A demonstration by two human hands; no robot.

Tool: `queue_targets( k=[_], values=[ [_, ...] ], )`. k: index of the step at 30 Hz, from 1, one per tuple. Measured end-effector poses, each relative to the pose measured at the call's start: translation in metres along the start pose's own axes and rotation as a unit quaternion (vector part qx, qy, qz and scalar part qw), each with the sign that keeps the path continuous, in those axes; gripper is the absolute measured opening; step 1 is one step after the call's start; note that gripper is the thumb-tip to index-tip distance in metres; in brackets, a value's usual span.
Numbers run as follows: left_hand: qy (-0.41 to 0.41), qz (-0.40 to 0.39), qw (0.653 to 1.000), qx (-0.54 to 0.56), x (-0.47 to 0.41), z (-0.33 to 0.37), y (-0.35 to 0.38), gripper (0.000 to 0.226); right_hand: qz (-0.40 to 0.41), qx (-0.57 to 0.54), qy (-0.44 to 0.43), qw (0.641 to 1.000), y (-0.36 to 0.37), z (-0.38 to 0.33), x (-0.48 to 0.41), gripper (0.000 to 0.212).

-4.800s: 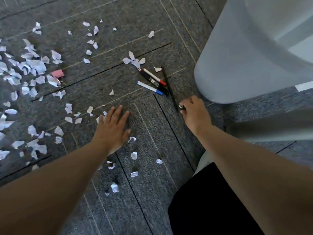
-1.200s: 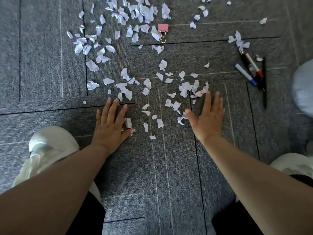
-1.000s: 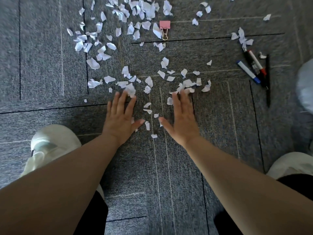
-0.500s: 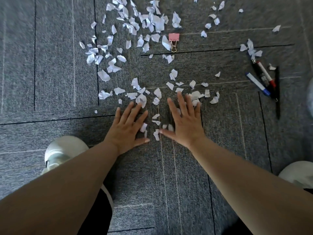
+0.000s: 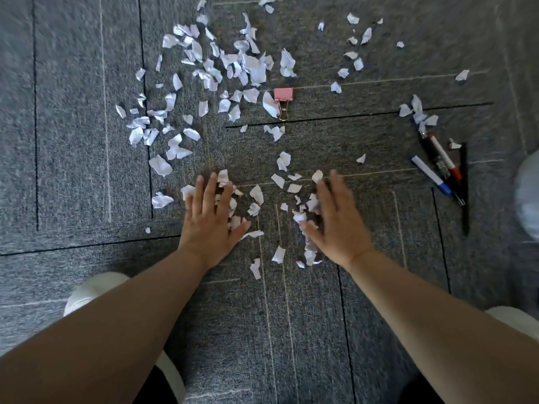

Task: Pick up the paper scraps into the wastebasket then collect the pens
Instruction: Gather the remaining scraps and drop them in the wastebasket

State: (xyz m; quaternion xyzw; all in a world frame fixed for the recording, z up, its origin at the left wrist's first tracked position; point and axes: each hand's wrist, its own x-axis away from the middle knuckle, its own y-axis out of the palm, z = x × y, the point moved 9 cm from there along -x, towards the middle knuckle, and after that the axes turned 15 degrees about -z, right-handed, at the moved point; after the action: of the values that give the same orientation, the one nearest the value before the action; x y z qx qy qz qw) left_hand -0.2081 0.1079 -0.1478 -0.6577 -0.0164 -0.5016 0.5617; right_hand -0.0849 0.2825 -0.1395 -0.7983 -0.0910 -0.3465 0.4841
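Note:
Several white paper scraps (image 5: 233,65) lie scattered over the grey carpet, thickest at the upper middle. My left hand (image 5: 211,221) rests flat and open on the carpet over a few scraps. My right hand (image 5: 338,225) is flat and open too, slightly blurred, with a small cluster of scraps (image 5: 304,217) against its thumb side. More scraps lie between the two hands. At the right lie the pens: a blue-capped marker (image 5: 428,174), a red-capped marker (image 5: 444,157) and a black pen (image 5: 464,188). A sliver of the pale wastebasket (image 5: 528,196) shows at the right edge.
A pink binder clip (image 5: 283,98) lies among the scraps above my hands. My white shoes show at the lower left (image 5: 87,293) and lower right (image 5: 516,319). Dark seams cross the carpet tiles.
Both hands have swept scraps inward from the sides, then spread apart again. A loose pile has formed between them. The view has shifted left from the wastebasket and pens.

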Motion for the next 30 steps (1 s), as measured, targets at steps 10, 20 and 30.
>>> queue_targets(
  k=[10, 20, 30],
  values=[
    [0.089, 0.014, 0.993, -0.077, -0.029, 0.037, -0.030, 0.089, 0.051, 0.036, -0.014, 0.998, -0.058, 0.000, -0.046, 0.073],
    [0.227, 0.026, 0.963, -0.144, 0.011, 0.038, 0.013, 0.064, 0.012, 0.156, -0.206, 0.966, -0.008, -0.053, -0.013, 0.056],
    [0.163, -0.035, 0.972, -0.168, 0.017, 0.045, 0.041, 0.098, 0.002, 0.238, -0.155, 0.959, 0.027, -0.015, -0.001, 0.121]
  ],
)
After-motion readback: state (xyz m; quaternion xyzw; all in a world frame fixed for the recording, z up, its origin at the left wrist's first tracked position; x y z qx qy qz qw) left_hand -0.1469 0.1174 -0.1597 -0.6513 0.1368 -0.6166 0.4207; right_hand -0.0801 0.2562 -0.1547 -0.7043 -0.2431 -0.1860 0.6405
